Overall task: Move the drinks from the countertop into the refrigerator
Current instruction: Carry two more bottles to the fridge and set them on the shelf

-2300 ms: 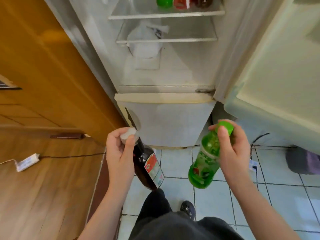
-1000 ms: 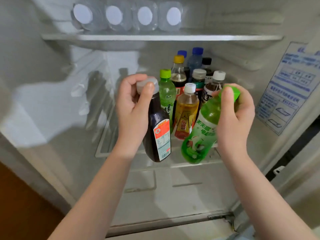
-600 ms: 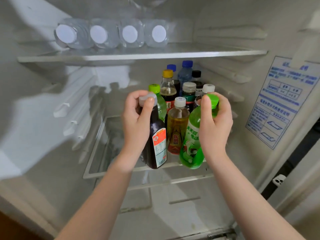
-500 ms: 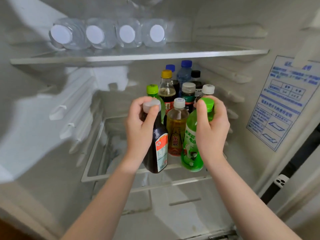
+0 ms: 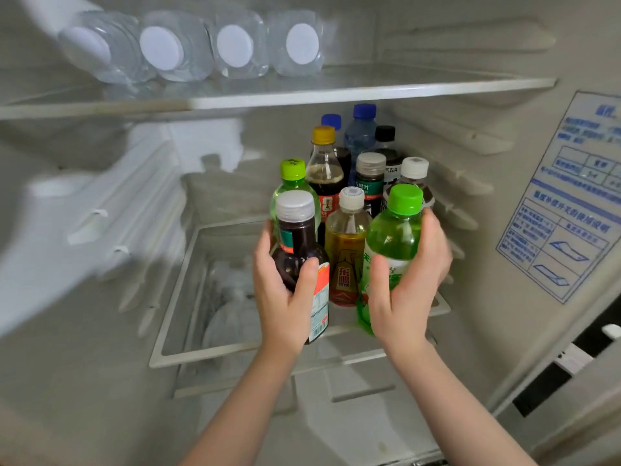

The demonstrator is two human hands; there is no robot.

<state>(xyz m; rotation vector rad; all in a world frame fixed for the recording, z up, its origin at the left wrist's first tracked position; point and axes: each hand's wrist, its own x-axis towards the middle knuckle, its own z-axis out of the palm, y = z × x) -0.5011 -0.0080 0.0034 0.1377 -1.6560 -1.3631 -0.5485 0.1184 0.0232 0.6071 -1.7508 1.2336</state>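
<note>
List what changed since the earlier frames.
Both hands slid from caps to bodies: left hand grips the dark bottle, right hand the green bottle, both carried up from floor level to the shelf front, upright. The bottles behind and water bottles above stayed.

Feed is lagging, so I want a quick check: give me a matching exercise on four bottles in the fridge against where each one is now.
1. dark bottle
2. front green bottle
3. amber bottle
4. water bottles

A. lying on the upper shelf
B. gripped by the right hand
C. standing between the two held bottles
D. gripped by the left hand

Pairs: 1-D, 2-B, 3-C, 4-A.
</note>
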